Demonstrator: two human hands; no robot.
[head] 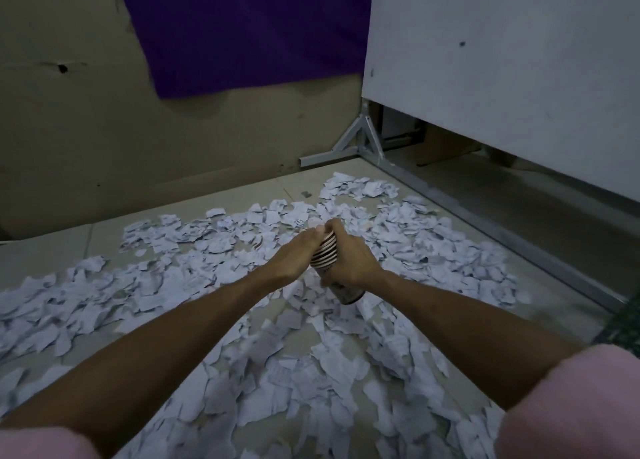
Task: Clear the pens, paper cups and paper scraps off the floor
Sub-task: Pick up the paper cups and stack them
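Observation:
A stack of nested paper cups point(325, 253) lies between my two hands, above the floor in the middle of the view. My right hand point(348, 259) grips the stack round its side, with the bottom cup point(349, 292) sticking out below the palm. My left hand point(298, 252) holds the stack's upper end, fingers curled over the rims. White torn paper scraps point(242, 354) cover the floor in a wide spread below and around my arms. I see no pens.
A white table panel point(502, 77) on a grey metal frame point(363, 140) stands at the right, its floor rail point(519, 240) running along the scraps' edge. A purple cloth point(242, 25) hangs on the beige wall ahead. Bare floor point(62, 247) shows at the left.

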